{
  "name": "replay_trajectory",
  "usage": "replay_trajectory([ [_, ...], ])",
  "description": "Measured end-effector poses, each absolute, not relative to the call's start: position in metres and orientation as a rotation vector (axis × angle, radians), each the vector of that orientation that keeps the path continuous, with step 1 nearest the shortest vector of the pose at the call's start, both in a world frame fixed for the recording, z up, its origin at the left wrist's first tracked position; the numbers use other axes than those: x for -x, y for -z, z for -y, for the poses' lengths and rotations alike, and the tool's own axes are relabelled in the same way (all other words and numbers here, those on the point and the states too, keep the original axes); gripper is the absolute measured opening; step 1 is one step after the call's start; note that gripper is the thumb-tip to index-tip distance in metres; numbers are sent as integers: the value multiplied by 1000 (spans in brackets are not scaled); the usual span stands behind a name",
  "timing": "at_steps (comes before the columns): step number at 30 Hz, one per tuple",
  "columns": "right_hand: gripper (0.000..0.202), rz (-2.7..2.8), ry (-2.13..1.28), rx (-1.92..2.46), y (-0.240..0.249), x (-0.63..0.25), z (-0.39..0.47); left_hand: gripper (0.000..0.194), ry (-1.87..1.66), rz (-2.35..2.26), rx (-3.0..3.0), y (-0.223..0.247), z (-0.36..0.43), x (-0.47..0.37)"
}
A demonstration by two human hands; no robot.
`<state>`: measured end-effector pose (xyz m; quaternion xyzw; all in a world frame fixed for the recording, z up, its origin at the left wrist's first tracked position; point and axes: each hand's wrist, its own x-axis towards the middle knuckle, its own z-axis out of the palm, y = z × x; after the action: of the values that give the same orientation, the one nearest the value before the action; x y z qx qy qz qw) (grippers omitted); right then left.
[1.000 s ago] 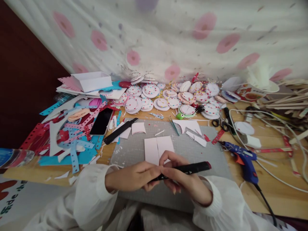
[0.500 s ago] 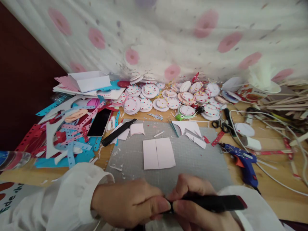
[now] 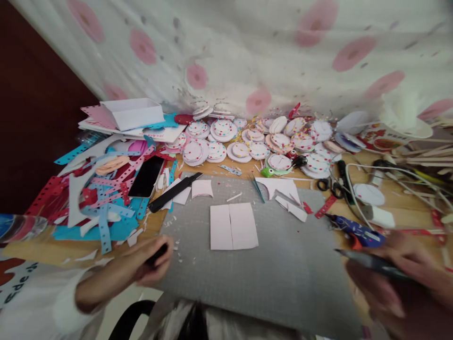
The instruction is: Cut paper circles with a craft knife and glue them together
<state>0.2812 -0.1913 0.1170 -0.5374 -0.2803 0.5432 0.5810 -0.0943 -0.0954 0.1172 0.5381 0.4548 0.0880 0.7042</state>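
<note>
My right hand (image 3: 406, 269), blurred by motion, is closed around a black marker (image 3: 375, 264) whose bare tip points left, over the mat's right side near the blue glue gun (image 3: 357, 231). At the left edge of the grey cutting mat (image 3: 283, 274) my left hand (image 3: 155, 259) is a fist around a small black marker cap (image 3: 156, 255). Two pale card pieces (image 3: 244, 226) lie side by side on the mat, a narrow slit between them. Neither hand touches them.
A black utility knife (image 3: 175, 192), tweezers (image 3: 257, 189) and card offcuts (image 3: 279, 188) lie along the mat's far edge. Behind stand several decorated paper discs (image 3: 222, 130). Left are a phone (image 3: 146, 176) and foam scraps (image 3: 104, 226); right, scissors (image 3: 331, 187) and a white cable (image 3: 348, 182).
My hands have moved apart from the middle front, pulling the cap off the marker. The left went left with the cap, the right went right with the marker. The card pieces stayed put.
</note>
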Motion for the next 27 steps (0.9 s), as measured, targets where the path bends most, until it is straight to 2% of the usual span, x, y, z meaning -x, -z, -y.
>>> replay_trajectory([
  [2, 12, 638, -1251, 1204, -107, -279, 180, 39, -253, -1027, -1477, -104, 89, 83],
  [4, 13, 667, -1229, 1165, -92, -273, 167, 40, -323, -1051, -1776, -87, 80, 63],
  [6, 11, 703, -1209, 1179, -78, -270, 155, 68, -354, -1025, -2025, -67, 70, 44],
  [9, 9, 723, -1125, 1185, -66, -276, 144, 85, -411, -917, -2334, -42, 56, 26],
  [14, 11, 768, -1054, 1110, -66, -275, 136, 89, -379, -782, -2494, -28, 39, 13],
  [20, 17, 827, -1117, 1037, -53, -225, 106, 93, -426, -699, -2528, -24, 29, 1],
  [23, 21, 775, -1231, 999, -38, -207, 94, 87, -495, -667, -2528, -19, 27, -1],
  [27, 38, 808, -1726, 860, -25, -199, 90, 88, -493, -633, -2535, -18, 24, 2],
])
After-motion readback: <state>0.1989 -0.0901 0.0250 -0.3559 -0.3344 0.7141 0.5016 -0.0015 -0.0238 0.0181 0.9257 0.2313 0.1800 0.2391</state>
